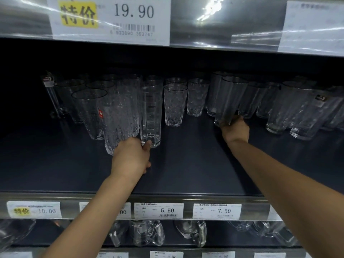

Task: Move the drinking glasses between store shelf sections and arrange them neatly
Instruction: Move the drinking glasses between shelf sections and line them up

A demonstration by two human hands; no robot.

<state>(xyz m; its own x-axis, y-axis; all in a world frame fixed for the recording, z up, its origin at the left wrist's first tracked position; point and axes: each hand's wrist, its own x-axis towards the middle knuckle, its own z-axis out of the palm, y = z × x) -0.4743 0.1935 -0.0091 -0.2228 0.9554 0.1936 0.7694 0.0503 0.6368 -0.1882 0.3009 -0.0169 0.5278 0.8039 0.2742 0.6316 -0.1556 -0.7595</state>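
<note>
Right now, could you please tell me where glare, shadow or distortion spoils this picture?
Head view: glare streaks the clear plastic price strip overhead; the dark shelf's back lies in shadow; wide-angle distortion tilts the clear drinking glasses at right outward; the white bottom price tags blur.

dim shelf (186, 164) | glare on top rail (210, 13) | edges warped, blurry

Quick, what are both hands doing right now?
Left hand: grips the textured glass at its base.
Right hand: grips a plain tall glass at its base.
</note>
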